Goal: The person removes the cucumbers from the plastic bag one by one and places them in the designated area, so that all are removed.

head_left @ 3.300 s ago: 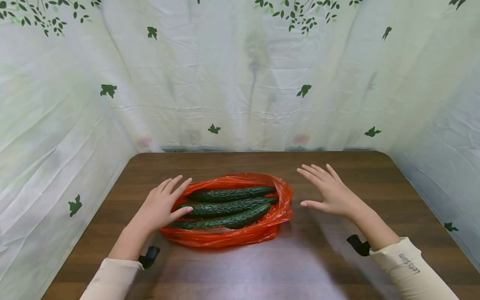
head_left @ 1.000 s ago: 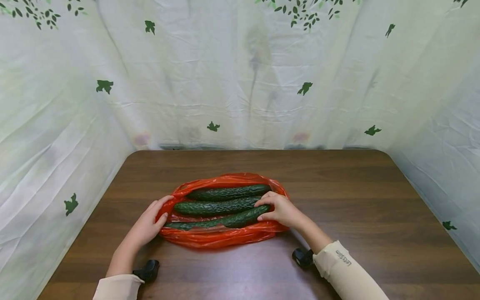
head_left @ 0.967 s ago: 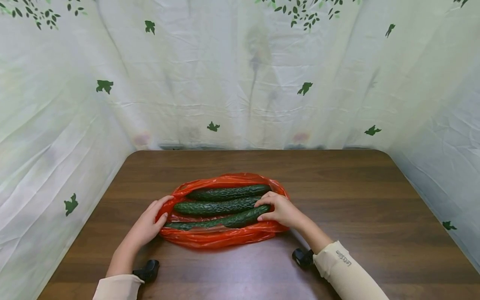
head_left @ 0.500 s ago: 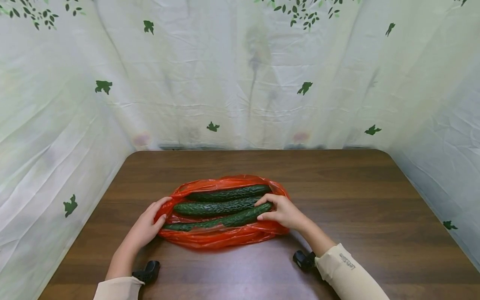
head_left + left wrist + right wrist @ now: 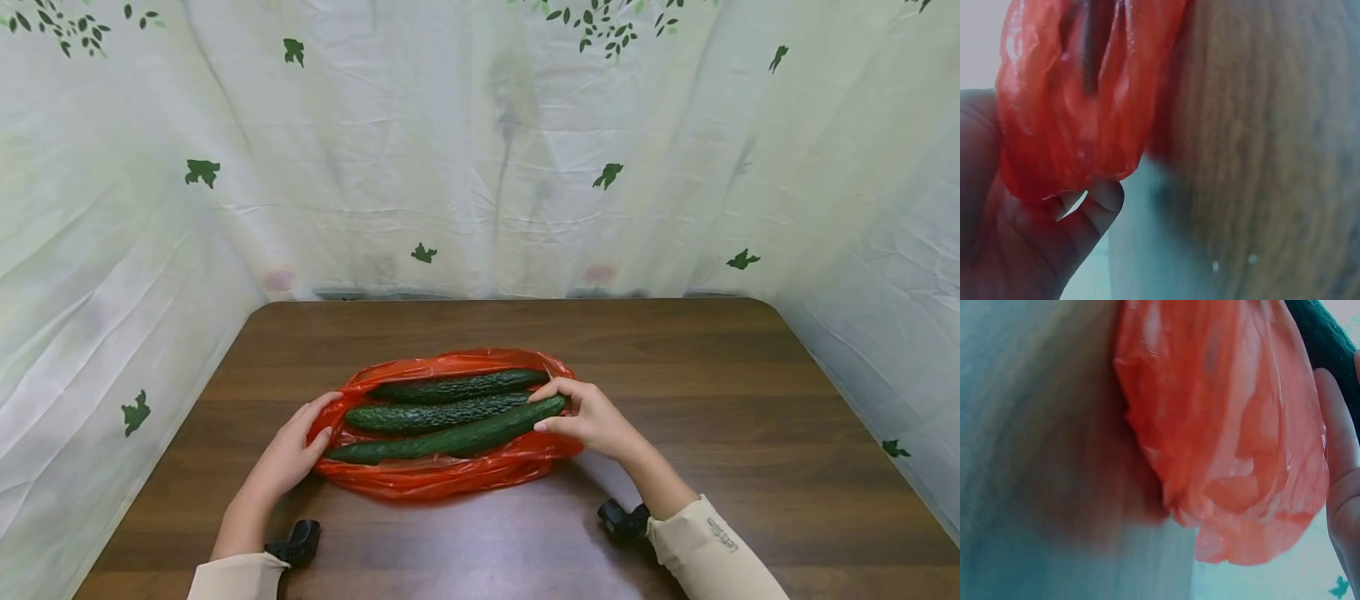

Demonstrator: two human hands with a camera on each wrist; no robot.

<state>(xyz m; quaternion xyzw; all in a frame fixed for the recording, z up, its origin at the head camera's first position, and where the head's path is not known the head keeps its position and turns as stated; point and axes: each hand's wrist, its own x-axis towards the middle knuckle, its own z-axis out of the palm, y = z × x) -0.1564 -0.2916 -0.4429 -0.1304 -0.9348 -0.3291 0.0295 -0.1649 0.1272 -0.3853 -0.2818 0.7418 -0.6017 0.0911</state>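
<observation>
An open red plastic bag (image 5: 442,483) lies on the table with three long dark green cucumbers in it. My right hand (image 5: 596,423) grips the right end of the near cucumber (image 5: 472,435), thumb in front and fingers behind. That end is raised over the bag's rim, while its left end stays low in the bag. The middle cucumber (image 5: 431,416) and the far cucumber (image 5: 457,387) lie side by side behind it. At the bag's left end my left hand (image 5: 288,450) holds the edge; in the left wrist view the red plastic (image 5: 1079,125) sits between thumb and fingers.
The brown wooden table (image 5: 712,383) has rounded far corners. A pale curtain (image 5: 480,150) with green leaf prints hangs behind it and along both sides. Black wrist cameras, such as the one at my left wrist (image 5: 300,543), hang close above the table.
Both hands have come from above the bag to its ends. In the last second my right hand has drawn the near cucumber up and rightward; my left hand has stayed on the bag's edge.
</observation>
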